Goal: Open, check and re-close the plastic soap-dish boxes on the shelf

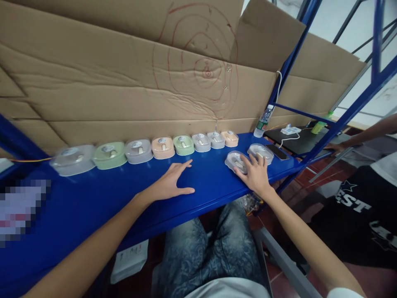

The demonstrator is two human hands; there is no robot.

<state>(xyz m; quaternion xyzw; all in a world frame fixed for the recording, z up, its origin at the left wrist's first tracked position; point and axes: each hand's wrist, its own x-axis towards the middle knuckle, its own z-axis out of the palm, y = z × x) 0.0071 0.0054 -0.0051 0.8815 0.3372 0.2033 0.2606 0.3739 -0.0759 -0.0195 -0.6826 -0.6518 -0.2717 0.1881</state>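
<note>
My left hand point(172, 182) lies flat on the blue shelf point(102, 198), fingers stretched out and holding nothing. My right hand point(254, 173) rests with spread fingers on top of a clear-lidded case point(235, 159) near the shelf's right end. A second clear case point(259, 150) sits right behind it, close to my fingertips. Along the cardboard wall stands a row of several similar small cases in grey, green, peach and white point(162, 147).
A water bottle point(263, 121) stands at the shelf's far right corner. A dark phone point(277, 152) lies by the edge. Beyond is a black table with a white power strip point(290, 130). Another person point(362, 198) sits at right, a hand point(335, 146) on that table.
</note>
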